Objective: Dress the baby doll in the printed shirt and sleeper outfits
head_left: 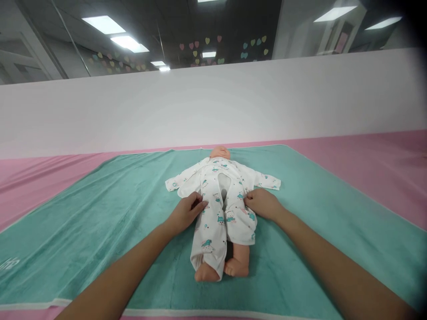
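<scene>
Baby doll (216, 209) — head away, feet near

Matt cotton romper (233, 218), plush teal towel (100, 249), smooth vinyl doll (220, 153)

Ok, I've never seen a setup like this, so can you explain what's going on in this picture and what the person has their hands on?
This is a single picture from a camera worn on a person's head, so you are looking forward and down along their two bare arms. No machine is involved, just the person's hands.

A baby doll lies face up in a white printed sleepsuit. It lies on a teal towel, which is spread over a pink mat. A white wall stands beyond the mat.

The left hand is on one leg of the sleepsuit, and the right hand is on the other. Both touch the fabric, but I can't tell whether either one is gripping it.
</scene>
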{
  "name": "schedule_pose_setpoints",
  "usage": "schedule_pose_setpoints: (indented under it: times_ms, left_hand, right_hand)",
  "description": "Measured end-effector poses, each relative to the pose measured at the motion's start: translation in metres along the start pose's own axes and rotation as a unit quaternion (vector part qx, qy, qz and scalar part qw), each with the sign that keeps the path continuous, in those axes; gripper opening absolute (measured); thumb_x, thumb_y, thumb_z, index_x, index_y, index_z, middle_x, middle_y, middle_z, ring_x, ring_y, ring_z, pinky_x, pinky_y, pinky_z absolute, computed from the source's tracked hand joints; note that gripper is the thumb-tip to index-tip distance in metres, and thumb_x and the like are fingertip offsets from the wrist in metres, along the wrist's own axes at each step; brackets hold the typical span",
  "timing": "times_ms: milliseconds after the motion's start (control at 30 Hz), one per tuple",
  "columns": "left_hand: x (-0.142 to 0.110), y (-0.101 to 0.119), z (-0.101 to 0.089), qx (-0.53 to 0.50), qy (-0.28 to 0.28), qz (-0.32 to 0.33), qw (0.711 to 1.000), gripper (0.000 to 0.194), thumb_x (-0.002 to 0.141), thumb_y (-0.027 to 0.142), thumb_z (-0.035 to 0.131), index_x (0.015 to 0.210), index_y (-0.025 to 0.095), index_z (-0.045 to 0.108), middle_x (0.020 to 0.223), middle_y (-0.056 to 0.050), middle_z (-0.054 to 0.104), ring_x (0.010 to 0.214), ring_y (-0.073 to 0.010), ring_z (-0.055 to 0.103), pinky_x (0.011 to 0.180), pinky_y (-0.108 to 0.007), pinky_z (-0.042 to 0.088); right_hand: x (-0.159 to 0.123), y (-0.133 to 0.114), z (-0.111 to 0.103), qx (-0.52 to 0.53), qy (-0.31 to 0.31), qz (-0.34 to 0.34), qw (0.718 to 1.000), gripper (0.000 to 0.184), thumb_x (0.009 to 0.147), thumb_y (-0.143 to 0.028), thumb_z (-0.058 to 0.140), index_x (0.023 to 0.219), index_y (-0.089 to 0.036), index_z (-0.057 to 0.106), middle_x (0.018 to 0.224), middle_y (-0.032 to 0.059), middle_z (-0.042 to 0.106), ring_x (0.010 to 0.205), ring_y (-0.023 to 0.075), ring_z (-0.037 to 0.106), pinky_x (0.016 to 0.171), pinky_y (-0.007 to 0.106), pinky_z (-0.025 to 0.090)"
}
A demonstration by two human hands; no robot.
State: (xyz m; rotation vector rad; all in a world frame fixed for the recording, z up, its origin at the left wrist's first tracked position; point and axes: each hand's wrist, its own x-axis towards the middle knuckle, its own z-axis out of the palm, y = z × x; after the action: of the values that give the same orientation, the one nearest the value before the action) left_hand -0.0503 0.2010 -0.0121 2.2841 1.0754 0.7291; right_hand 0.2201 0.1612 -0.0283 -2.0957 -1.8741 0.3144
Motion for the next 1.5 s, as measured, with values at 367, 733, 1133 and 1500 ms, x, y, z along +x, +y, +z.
schedule_pose_setpoints:
  times_ms: [367,733,1133,1500]
  left_hand:
    - [-0.007,0.019,-0.012,-0.005,0.171,0.004,0.985,0.025,0.088,0.033,0.04,0.068,0.018,0.045,0.058,0.004,0.044,0.055,-0.0098,0.039,0.053,-0.022,0.033]
    - [-0.019,0.032,-0.009,-0.02,0.025,0.172,0.985,0.032,0.086,0.024,0.045,0.056,0.017,0.035,0.049,0.005,0.031,0.048,-0.0068,0.03,0.049,-0.022,0.024]
    - [-0.036,0.054,-0.004,-0.039,0.034,0.22,0.974,0.038,0.086,0.024,0.041,0.055,0.018,0.022,0.049,0.004,0.023,0.046,-0.0084,0.026,0.047,-0.027,0.021]
    - [-0.021,0.032,0.008,0.058,0.034,0.237,0.969,0.037,0.085,0.021,0.045,0.057,0.018,0.021,0.051,0.005,0.021,0.048,-0.0084,0.022,0.048,-0.027,0.017]
  right_hand:
    - [-0.001,0.002,-0.001,0.004,-0.016,-0.017,1.0,0.031,0.079,-0.031,0.039,0.054,-0.017,0.051,0.056,0.0001,0.049,0.054,0.0105,0.042,0.051,0.024,0.022]
    - [-0.006,-0.002,-0.005,0.099,0.043,-0.027,0.994,0.038,0.084,-0.038,0.037,0.052,-0.017,0.036,0.051,-0.0023,0.042,0.051,0.0098,0.037,0.05,0.023,0.023]
    - [-0.062,-0.072,-0.019,0.176,0.014,-0.245,0.953,0.043,0.087,-0.044,0.039,0.054,-0.017,0.037,0.054,-0.0029,0.041,0.054,0.0085,0.036,0.054,0.023,0.026]
    - [-0.1,-0.1,0.003,0.064,-0.108,-0.351,0.928,0.029,0.083,-0.047,0.051,0.082,-0.018,0.053,0.077,-0.0001,0.06,0.068,0.013,0.052,0.057,0.025,0.029]
